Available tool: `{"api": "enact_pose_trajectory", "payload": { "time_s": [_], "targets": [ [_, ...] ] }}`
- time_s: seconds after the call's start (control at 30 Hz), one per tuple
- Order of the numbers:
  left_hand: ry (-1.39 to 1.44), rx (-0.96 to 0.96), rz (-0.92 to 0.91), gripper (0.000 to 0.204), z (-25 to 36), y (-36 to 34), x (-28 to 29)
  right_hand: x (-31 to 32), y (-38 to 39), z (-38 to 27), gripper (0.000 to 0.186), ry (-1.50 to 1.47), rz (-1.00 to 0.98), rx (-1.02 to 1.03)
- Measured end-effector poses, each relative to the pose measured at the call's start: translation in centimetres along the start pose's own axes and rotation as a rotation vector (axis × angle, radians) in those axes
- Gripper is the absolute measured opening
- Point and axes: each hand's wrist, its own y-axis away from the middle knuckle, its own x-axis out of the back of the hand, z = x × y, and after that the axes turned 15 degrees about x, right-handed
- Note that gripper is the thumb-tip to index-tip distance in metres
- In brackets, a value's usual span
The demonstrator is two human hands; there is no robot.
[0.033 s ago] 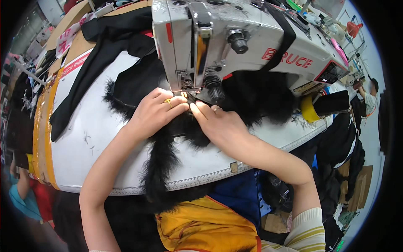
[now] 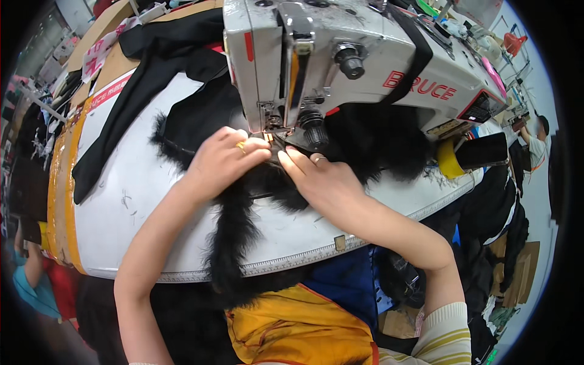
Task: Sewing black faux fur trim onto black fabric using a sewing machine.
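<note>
Head view: clock directions run from the presser foot [image 2: 271, 136], a lit spot just ahead of both hands.
Sewing machine [image 2: 371, 82]: white, its arm stretching from the foot toward 2 to 3 o'clock.
Fur-edged black cloth [image 2: 234, 219]: on the white bench [image 2: 134, 213], around the foot and under the hands; one shaggy strip hangs over the bench edge between 6 and 7 o'clock.
Left hand [image 2: 225, 161]: at 8 o'clock, fingers bent and drawn close together, tips on the cloth beside the foot; whether they pinch it or only press, I cannot tell.
Right hand [image 2: 328, 182]: at 4 o'clock, fingers reaching forward and nearly together, tips down on the same cloth; again, pinch or press cannot be told.
Gap between hands: slightly wider than an instant ago, the right tips a little farther toward 4 o'clock.
Bearing on the work: probably a slight adjustment of the guiding touch rather than a release, since both hands remain at the cloth.
Black garment [image 2: 125, 128]: at 9 o'clock, apart from the left hand.
</note>
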Motion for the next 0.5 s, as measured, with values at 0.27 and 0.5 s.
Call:
{"api": "enact_pose_trajectory", "payload": {
  "time_s": [0.27,0.5],
  "targets": [
    [-0.010,0.000,-0.093,0.039,-0.9,-0.4,1.8,-0.9,1.6,2.4,0.064,0.053,-0.080,0.046],
    [-0.123,0.096,-0.193,0.043,2.4,0.5,1.8,1.3,2.8,5.3,0.068,-0.187,-0.125,0.148]
  ]
}}
